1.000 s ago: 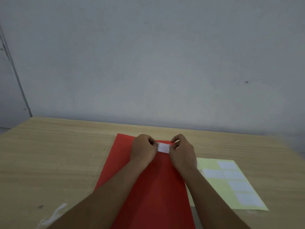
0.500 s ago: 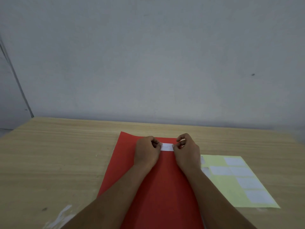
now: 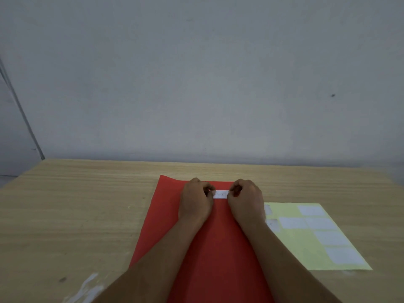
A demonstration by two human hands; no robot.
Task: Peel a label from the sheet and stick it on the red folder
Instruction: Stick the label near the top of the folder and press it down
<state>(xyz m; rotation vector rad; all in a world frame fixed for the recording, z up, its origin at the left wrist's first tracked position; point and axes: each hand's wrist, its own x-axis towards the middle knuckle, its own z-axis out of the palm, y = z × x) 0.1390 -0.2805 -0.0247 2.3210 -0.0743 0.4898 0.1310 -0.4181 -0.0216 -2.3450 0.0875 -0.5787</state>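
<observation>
Hands meet over the far end of the red folder (image 3: 203, 248), which lies flat on the wooden table (image 3: 76, 204) with its long side running away from the person. Between them sits the white label (image 3: 220, 194), a small strip lying crosswise near the folder's top edge. The left hand (image 3: 195, 201) is curled, knuckles up, its fingertips closed on the label's left end. The right hand (image 3: 246, 201) is curled the same way and pinches the label's right end. Whether the label is already pressed flat on the red surface or held just above it cannot be told from this angle, though it looks level and taut between the two grips. Both bare forearms run back toward the camera across the folder.

Just to the right of the folder lies the label sheet (image 3: 301, 248), pale yellow backing with several white labels left on it in its far and right-hand parts; its left edge sits close against the folder and is partly hidden by the right wrist. A white smear (image 3: 87, 287) marks the near left part of the table. Behind the table stands a plain grey wall (image 3: 196, 84).
</observation>
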